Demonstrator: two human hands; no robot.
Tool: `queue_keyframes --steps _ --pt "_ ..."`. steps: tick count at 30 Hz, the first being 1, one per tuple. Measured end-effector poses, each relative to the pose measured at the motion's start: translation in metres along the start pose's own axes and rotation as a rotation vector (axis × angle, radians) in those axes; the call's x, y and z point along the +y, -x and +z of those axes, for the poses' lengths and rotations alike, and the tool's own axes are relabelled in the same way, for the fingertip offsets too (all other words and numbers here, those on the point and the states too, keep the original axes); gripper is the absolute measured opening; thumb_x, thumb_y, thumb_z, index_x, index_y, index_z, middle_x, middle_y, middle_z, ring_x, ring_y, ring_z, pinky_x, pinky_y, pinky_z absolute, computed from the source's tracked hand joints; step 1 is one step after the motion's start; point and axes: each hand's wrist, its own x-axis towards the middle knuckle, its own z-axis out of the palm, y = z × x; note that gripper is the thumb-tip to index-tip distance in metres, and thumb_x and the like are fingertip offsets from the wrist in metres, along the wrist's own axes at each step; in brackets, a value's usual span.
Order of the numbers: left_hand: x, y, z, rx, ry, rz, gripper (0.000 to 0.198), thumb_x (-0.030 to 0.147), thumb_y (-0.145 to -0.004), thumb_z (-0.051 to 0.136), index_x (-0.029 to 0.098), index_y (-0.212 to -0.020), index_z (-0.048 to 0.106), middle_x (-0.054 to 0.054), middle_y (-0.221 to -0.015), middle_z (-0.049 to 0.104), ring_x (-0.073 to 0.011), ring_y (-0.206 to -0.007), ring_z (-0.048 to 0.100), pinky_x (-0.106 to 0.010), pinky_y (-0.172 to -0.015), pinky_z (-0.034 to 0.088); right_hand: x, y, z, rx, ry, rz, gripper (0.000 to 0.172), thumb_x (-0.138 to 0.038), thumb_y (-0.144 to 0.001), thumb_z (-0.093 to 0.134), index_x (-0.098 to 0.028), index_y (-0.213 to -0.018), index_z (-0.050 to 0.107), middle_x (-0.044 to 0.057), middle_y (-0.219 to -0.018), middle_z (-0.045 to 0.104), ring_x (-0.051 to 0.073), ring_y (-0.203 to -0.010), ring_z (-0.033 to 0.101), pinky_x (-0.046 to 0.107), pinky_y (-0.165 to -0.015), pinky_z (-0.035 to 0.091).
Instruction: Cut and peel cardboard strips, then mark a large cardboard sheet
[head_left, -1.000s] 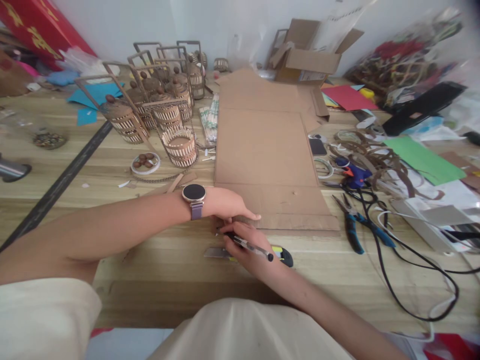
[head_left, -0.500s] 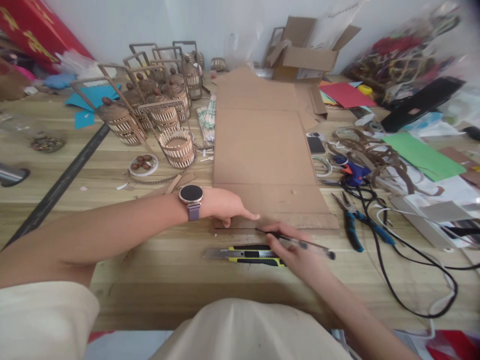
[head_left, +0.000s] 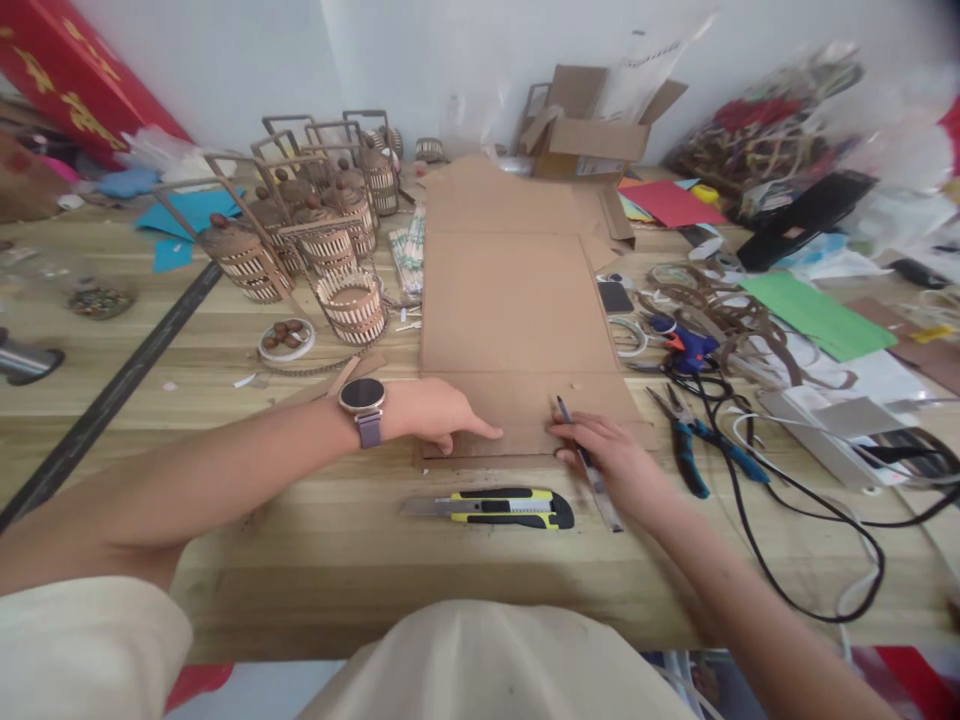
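Note:
A large brown cardboard sheet (head_left: pixel 510 310) lies flat on the wooden table, creased across its width. My left hand (head_left: pixel 442 412) rests on its lower left part, fingers apart, one stretched to the right, nothing held. Over the sheet's lower right part, my right hand (head_left: pixel 600 450) grips a pen (head_left: pixel 590 468), its tip pointing up and away from me. Below the sheet's near edge lies a yellow and black utility knife (head_left: pixel 510 507) with its blade out, touched by neither hand.
Small slatted baskets (head_left: pixel 352 305) and a dish of brown beads (head_left: pixel 286 340) stand at the left. Pliers (head_left: pixel 694 445), a blue glue gun (head_left: pixel 686 345), black cables and green paper (head_left: pixel 817 315) lie at the right. An open carton (head_left: pixel 592 135) stands behind.
My right hand has moved right and up, away from the sheet's near edge, and the pen has turned more upright. The knife's handle end has come into view. The camera view has shifted slightly.

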Motion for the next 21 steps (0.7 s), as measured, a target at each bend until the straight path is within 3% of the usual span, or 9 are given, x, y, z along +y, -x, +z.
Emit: queue_keyframes --steps 5,11,16,21 --pt "-0.007 0.025 0.008 0.072 -0.011 -0.057 0.050 0.032 -0.091 0.064 0.034 -0.139 0.054 -0.007 -0.109 0.064 -0.0197 -0.087 0.064 -0.024 -0.062 0.039 -0.002 -0.010 0.006 -0.006 0.010 -0.076 0.019 -0.030 -0.096 0.054 -0.022 -0.106 0.068 0.010 -0.111 0.072 0.027 -0.105 0.064 0.045 -0.091 0.052" --pt "-0.005 0.050 0.022 0.072 0.003 -0.108 0.049 0.031 -0.088 0.068 0.029 -0.136 0.057 -0.006 -0.117 0.059 -0.0198 -0.093 0.062 -0.026 -0.071 0.043 -0.014 -0.018 0.016 -0.013 0.012 -0.144 0.018 -0.028 -0.095 0.055 -0.022 -0.106 0.068 0.010 -0.112 0.072 0.027 -0.106 0.063 0.044 -0.090 0.051" --pt "-0.002 0.057 0.030 0.096 0.028 -0.105 0.049 0.023 -0.088 0.066 0.026 -0.135 0.056 -0.007 -0.125 0.056 -0.0193 -0.097 0.062 -0.026 -0.077 0.045 -0.017 -0.021 0.021 -0.006 0.033 -0.172 0.018 -0.025 -0.095 0.056 -0.019 -0.106 0.067 0.011 -0.110 0.072 0.027 -0.103 0.063 0.044 -0.089 0.051" --pt "-0.006 0.057 0.037 0.169 0.033 -0.078 0.046 0.021 -0.084 0.067 0.028 -0.129 0.059 -0.005 -0.122 0.057 -0.0191 -0.092 0.063 -0.026 -0.072 0.046 -0.017 -0.020 0.022 -0.007 0.073 -0.166 0.017 -0.025 -0.095 0.056 -0.019 -0.107 0.066 0.010 -0.108 0.072 0.028 -0.101 0.063 0.044 -0.086 0.052"
